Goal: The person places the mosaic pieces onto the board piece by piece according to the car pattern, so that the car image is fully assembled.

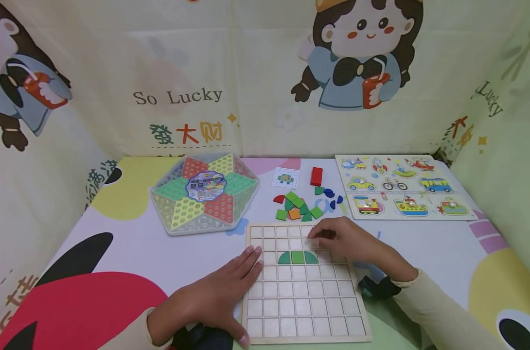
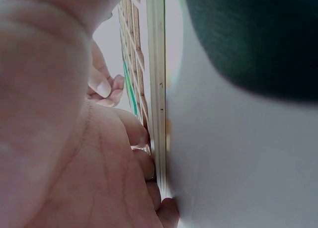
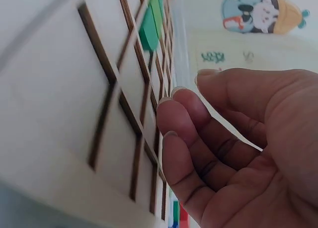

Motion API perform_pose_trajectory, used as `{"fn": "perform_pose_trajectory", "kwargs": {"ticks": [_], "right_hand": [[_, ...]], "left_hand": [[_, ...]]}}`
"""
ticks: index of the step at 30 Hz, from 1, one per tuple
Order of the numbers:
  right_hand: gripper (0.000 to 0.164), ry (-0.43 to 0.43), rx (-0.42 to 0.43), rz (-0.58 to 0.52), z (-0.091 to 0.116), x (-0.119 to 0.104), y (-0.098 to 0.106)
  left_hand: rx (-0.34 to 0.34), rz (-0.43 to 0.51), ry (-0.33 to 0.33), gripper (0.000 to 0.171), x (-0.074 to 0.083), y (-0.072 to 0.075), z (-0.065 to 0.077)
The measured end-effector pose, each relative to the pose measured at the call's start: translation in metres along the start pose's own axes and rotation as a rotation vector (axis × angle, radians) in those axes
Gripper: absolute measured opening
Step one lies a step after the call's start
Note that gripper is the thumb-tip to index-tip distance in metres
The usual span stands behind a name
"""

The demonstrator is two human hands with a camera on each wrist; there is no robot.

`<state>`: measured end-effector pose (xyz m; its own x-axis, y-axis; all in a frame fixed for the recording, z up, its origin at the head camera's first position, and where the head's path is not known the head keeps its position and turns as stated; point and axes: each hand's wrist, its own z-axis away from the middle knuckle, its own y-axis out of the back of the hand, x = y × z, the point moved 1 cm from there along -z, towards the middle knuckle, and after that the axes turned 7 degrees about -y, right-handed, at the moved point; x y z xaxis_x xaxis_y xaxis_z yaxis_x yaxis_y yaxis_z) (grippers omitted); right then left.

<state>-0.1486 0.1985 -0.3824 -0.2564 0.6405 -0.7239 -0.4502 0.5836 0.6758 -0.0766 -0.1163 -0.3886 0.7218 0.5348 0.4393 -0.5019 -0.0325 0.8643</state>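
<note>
A wooden grid board (image 1: 301, 307) with pale square cells lies in front of me. One of its upper rows bears a light green square (image 1: 297, 257) with a dark green quarter-round piece (image 1: 284, 258) to its left and another quarter-round piece (image 1: 310, 257) to its right. My left hand (image 1: 223, 291) rests along the board's left edge, fingers extended at the rim and thumb near the lower corner. Over the board's upper right cells hovers my right hand (image 1: 345, 238), its fingers loosely bent. In the right wrist view, nothing lies between the thumb and fingertips (image 3: 171, 111).
Beyond the board lie several loose colored pieces (image 1: 294, 202), a pattern card (image 1: 285, 178) and a red block (image 1: 316, 176). A hexagonal clear box (image 1: 243, 214) of colored triangles stands back left. At back right is a vehicle picture puzzle (image 1: 407, 197). Printed curtains (image 1: 256, 73) enclose the table.
</note>
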Motion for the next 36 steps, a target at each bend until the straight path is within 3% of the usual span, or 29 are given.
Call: {"fn": "perform_pose_trajectory", "kwargs": {"ticks": [18,36], "right_hand": [[0.012,-0.211,0.147,0.004,-0.013,0.024,0.027],[0.019,-0.163,0.293,0.027,-0.04,0.031,0.049]], "left_hand": [[-0.007,-0.015,0.009,0.129,0.0,0.001,0.0],[-0.002,0.009,-0.004,0.128,-0.002,0.0,0.0]]}}
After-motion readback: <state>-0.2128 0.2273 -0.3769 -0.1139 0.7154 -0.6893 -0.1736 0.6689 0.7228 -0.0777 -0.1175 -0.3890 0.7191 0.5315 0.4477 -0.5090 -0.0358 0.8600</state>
